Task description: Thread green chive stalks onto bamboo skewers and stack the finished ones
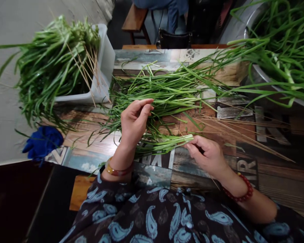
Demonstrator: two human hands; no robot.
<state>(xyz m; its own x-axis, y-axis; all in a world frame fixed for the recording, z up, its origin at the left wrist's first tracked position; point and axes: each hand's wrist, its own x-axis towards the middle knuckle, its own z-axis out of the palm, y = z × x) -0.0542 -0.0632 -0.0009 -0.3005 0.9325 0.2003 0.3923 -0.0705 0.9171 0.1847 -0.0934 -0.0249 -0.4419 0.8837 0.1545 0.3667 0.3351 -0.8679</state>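
My left hand [134,122] is raised over the lower edge of a pile of long green stalks [167,88], its thumb and fingers pinched together; whatever lies between them is too small to name. Lower down, a small bundle of green stalks [167,143] lies with its pale ends toward the right. My right hand [206,153] pinches at those pale ends, and a thin wooden skewer [214,182] slants below it. More long skewers [240,135] lie loose to the right of the bundle.
At the left a white bin [105,64] holds stacked greens [53,64] with skewers. A blue glove [43,143] lies on the table's left edge. A metal basin [264,76] overflows with stalks at the right. Beyond the table are a black bag [174,39], a wooden stool [134,18] and a seated person.
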